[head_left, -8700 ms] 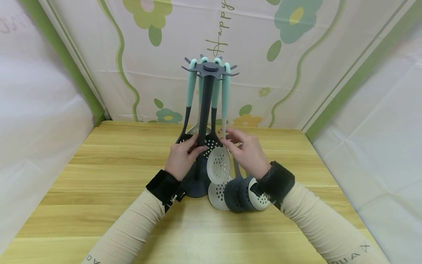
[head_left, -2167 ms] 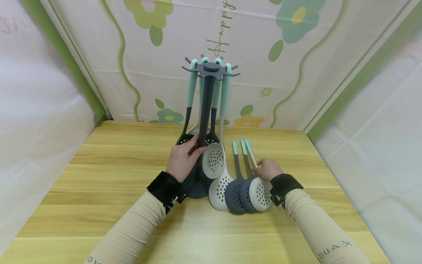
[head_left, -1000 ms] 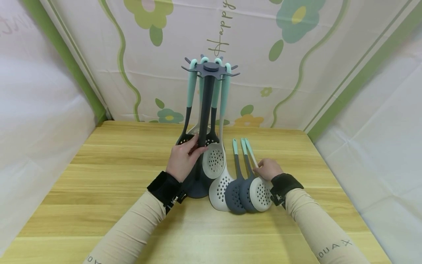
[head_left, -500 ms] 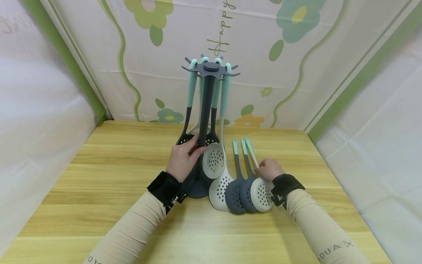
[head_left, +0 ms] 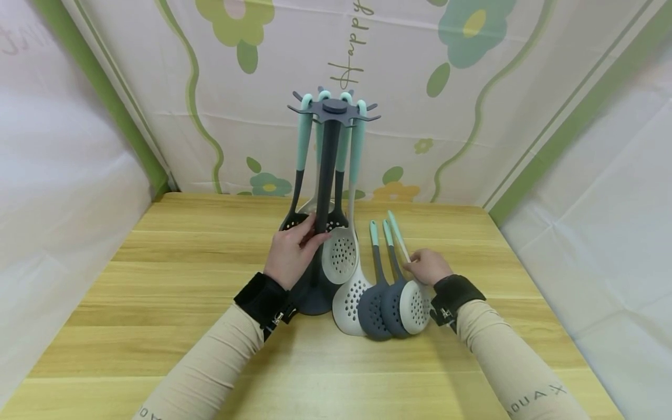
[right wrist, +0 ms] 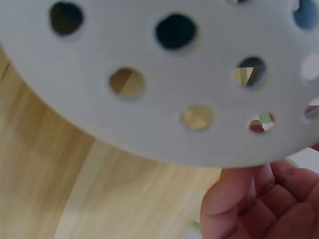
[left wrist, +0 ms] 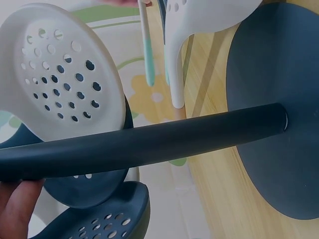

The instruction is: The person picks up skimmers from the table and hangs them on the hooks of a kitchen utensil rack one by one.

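Observation:
In the head view, my left hand (head_left: 294, 251) grips the dark pole of a utensil stand (head_left: 326, 175), fingers behind it and thumb in front. My right hand (head_left: 427, 267) pinches the pale shaft of a white skimmer (head_left: 416, 309) with a mint handle; its head is tilted up. The right wrist view has this skimmer's holed head (right wrist: 124, 45) close up, my right hand (right wrist: 264, 204) behind its edge. Several mint-handled utensils hang from the stand's hooks, among them another white skimmer (head_left: 341, 256). The left wrist view shows the pole (left wrist: 134, 145) and round base (left wrist: 279, 99).
Two dark grey skimmers (head_left: 374, 315) overlap on the wooden table (head_left: 157, 326), left of the right hand. A white perforated turner head (head_left: 347, 309) lies beside the stand's base. White patterned cloth (head_left: 399, 58) hangs behind the table.
Since 8.7 seconds ago, my right hand left the hanging skimmer, moved right and took hold of the rightmost white one. Over the last half second that skimmer rose slightly. My left hand stayed put.

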### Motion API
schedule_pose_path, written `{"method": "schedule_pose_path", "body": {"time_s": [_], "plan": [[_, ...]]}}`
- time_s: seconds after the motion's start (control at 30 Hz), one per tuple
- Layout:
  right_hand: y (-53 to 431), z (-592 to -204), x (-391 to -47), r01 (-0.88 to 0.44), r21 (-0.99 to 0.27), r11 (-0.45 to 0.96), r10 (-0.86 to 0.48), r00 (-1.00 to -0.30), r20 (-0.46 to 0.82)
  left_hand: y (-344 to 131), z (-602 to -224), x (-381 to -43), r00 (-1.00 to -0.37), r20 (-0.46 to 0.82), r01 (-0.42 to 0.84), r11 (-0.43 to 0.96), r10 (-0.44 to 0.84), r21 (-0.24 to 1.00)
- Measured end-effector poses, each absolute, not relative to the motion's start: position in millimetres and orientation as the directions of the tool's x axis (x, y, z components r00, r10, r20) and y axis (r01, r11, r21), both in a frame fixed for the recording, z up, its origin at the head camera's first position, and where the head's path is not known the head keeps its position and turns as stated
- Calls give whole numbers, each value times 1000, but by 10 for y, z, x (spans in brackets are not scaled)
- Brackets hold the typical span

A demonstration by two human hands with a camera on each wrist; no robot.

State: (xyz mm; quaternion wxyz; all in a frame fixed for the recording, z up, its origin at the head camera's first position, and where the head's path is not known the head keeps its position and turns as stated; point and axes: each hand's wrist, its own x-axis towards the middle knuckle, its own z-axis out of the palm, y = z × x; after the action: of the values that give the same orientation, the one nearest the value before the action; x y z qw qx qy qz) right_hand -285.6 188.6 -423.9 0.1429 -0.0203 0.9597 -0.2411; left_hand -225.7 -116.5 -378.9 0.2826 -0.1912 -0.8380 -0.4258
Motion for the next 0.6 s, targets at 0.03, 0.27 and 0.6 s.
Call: {"method": "schedule_pose_path", "body": {"time_s": [0.03,0.27,0.6], "plan": [[1882,-4228,-2852,28,-469,883,-109,-959,-263,-1165,-3791,-2258,-766,638,562,564,79,605],[1862,-4150,-2819,4,-475,880,-121,-965,-233,-1164,-3803,-2262,-770,633,556,572,80,604],[1854,-4080,-2787,-12,-491,871,-136,-966,-218,-1159,-3798,-2261,-770,634,559,564,79,608]]}}
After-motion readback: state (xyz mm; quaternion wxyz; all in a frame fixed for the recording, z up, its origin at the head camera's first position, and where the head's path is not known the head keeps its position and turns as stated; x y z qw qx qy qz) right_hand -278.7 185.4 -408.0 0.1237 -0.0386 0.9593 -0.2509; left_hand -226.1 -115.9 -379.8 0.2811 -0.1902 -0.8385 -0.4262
